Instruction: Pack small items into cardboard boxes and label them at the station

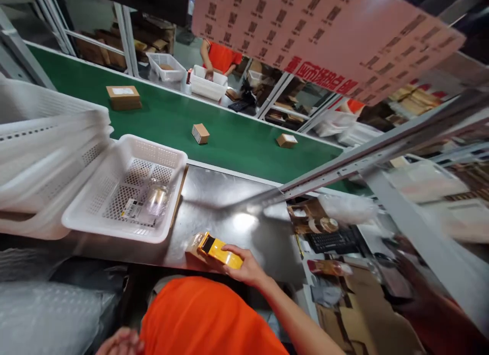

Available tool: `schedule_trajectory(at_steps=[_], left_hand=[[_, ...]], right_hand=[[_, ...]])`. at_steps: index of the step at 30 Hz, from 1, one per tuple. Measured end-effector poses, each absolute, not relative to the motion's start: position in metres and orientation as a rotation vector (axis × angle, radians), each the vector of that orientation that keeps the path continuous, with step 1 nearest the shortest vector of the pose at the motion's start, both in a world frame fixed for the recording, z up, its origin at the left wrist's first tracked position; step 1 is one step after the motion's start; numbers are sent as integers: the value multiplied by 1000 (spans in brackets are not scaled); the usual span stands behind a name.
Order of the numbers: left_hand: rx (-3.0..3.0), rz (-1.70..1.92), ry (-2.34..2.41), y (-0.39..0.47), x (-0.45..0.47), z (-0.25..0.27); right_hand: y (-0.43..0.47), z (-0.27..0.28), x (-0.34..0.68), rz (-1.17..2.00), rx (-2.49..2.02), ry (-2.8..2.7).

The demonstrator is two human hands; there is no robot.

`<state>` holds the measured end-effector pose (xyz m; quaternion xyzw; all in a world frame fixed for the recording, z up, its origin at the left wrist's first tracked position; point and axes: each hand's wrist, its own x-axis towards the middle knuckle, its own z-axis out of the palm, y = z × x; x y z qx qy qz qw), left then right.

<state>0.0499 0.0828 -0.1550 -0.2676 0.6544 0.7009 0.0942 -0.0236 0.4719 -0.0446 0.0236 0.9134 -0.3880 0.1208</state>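
My right hand is closed around a yellow tape dispenser at the front edge of the steel bench. The dispenser's dark head end rests against a small cardboard box, part of which it hides. My left hand hangs low at the bottom edge, beside my orange shirt, away from the bench. It is smeared and cut off, so its fingers cannot be read. To the left on the bench stands a white plastic basket with a bubble-wrapped item and a label inside.
Stacked white baskets stand at the left. Behind the bench runs a green conveyor belt carrying several cardboard boxes. A metal post slants at the right, near a keyboard. A pink code sheet hangs overhead. Across the belt, a person works.
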Motion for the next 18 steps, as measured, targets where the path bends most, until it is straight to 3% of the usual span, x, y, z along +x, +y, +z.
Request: schedule_trajectory(at_steps=[2,4,8,12,15,18], left_hand=[[-1114,2411,1828,93,43,-131],[-1017,2652,1829,104,14,-94],[285,2540,2190,109,-68,1],[755,2744,2289,125,-113,98],[1100,2493,2297,163,-128,150],[1444,2020,2306,201,-134,164]], right_hand=[[473,-45,-24,-1144,69,2666],[474,-47,-24,-1167,78,2645],[474,-52,-26,-1230,106,2626],[467,-52,-28,-1301,125,2615],[463,-47,-28,-1337,163,2573],[463,-45,-29,-1310,124,2602]])
